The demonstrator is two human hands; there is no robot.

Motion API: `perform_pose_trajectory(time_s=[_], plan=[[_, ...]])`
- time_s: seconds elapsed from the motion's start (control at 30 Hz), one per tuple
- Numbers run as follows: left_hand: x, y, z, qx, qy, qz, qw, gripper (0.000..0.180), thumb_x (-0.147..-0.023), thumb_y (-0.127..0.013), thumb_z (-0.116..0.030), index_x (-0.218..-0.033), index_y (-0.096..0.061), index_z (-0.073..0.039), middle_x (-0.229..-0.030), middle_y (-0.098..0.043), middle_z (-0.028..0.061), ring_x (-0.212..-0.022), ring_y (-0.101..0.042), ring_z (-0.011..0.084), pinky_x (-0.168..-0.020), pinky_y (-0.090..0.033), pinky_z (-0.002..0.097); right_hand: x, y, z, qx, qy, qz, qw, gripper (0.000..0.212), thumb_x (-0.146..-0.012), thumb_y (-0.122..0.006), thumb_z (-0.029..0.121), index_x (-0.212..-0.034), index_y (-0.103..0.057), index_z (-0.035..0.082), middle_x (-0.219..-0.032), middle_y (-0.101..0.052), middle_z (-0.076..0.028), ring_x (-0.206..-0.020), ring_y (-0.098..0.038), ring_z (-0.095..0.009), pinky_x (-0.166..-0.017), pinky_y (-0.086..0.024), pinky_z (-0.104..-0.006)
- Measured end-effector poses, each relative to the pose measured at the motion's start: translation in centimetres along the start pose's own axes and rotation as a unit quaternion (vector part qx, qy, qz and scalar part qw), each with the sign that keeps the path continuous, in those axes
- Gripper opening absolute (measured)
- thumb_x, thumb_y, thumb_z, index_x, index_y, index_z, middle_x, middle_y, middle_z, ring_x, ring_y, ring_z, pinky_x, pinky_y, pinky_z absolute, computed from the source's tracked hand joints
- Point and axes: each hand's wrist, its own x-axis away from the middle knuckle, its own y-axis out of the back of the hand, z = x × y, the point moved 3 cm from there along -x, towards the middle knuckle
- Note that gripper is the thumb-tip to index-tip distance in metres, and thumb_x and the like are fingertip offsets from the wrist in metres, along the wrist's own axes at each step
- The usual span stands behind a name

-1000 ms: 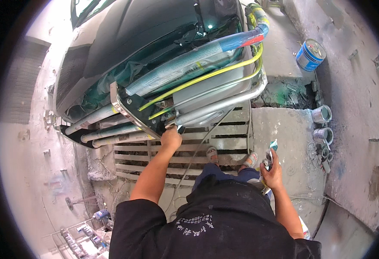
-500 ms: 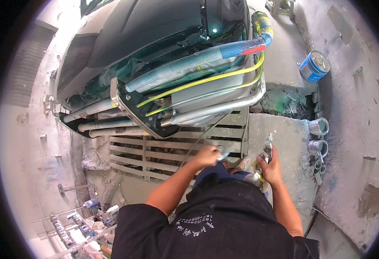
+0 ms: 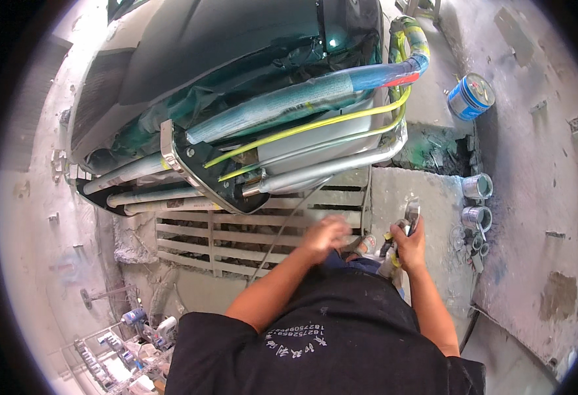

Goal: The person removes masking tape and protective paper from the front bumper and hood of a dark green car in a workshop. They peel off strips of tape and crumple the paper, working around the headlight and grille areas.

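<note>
My right hand [image 3: 411, 247] is closed around what looks like a silver spray gun [image 3: 412, 209], held in front of my right hip. Below the grip, a pale, yellow-marked part [image 3: 390, 264] hangs against my trousers, its shape partly hidden by the hand. Motion smears the fingers of my left hand [image 3: 327, 237], raised over the slatted floor grating [image 3: 233, 237]; whether it holds anything does not show. Ahead stands a dark vehicle front [image 3: 236, 39] with a tubular bumper guard [image 3: 272, 108], its bars partly wrapped in film and yellow tape. Neither hand touches it.
A blue paint bucket [image 3: 471, 97] stands at the far right. Open cans [image 3: 477, 186] line the right wall beside a dark floor pit [image 3: 433, 150]. A wheeled rack [image 3: 108, 359] of bottles and tins is at the lower left. A thin hose [image 3: 282, 230] crosses the grating.
The light blue thing at my left hand no longer shows, and that hand has moved slightly right. My right hand keeps its hold on the spray gun. The view has shifted slightly.
</note>
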Motion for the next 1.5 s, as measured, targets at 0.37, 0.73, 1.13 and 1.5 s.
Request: perform_pose_trajectory(time_s=[0.37, 0.73, 1.13, 1.5], plan=[[-6.2, 16.1, -1.9, 0.261, -0.203, -0.264, 0.906, 0.018, -0.089, -0.058, -0.009, -0.105, -0.05, -0.012, -0.082, -0.055, 0.0006, -0.069, -0.054, 0.0121, -0.05, -0.036, 0.0252, 2.1, 1.9, -1.2, -0.021, -0.059, -0.011, 0.998, 0.036, -0.077, -0.068, 0.01, -0.106, -0.048, 0.003, -0.085, -0.055, -0.004, -0.077, -0.053, -0.013, -0.071, -0.046, -0.0297], [-5.7, 15.3, -1.8, 0.097, -0.172, -0.315, 0.928, 0.01, -0.092, -0.057, -0.016, -0.092, -0.051, -0.009, -0.075, -0.053, -0.0009, -0.061, -0.052, 0.0098, -0.05, -0.038, 0.0244, 2.5, 1.9, -1.4, 0.031, -0.031, 0.004, 0.999, 0.038, -0.078, -0.068, 0.012, -0.109, -0.049, 0.002, -0.088, -0.057, -0.006, -0.08, -0.054, -0.016, -0.074, -0.046, -0.0308], [0.5, 15.9, -7.6, 0.088, -0.055, -0.145, 0.984, 0.014, -0.085, -0.053, -0.017, -0.073, -0.052, -0.008, -0.062, -0.048, 0.0009, -0.053, -0.043, 0.0146, -0.051, -0.036, 0.0296, 2.0, 1.4, -1.0, 0.028, -0.006, 0.014, 0.999, 0.037, -0.078, -0.067, 0.013, -0.108, -0.049, 0.002, -0.084, -0.056, -0.004, -0.078, -0.053, -0.015, -0.072, -0.046, -0.0303], [-2.4, 12.2, -7.5, 0.208, -0.18, -0.12, 0.954, 0.006, -0.089, -0.052, -0.008, -0.083, -0.052, -0.01, -0.078, -0.056, 0.0015, -0.068, -0.053, 0.0122, -0.063, -0.044, 0.0264, 1.6, 1.8, -1.5, -0.027, -0.038, 0.011, 0.999, 0.038, -0.078, -0.067, 0.011, -0.11, -0.049, 0.001, -0.085, -0.056, -0.004, -0.077, -0.052, -0.014, -0.072, -0.046, -0.03]])
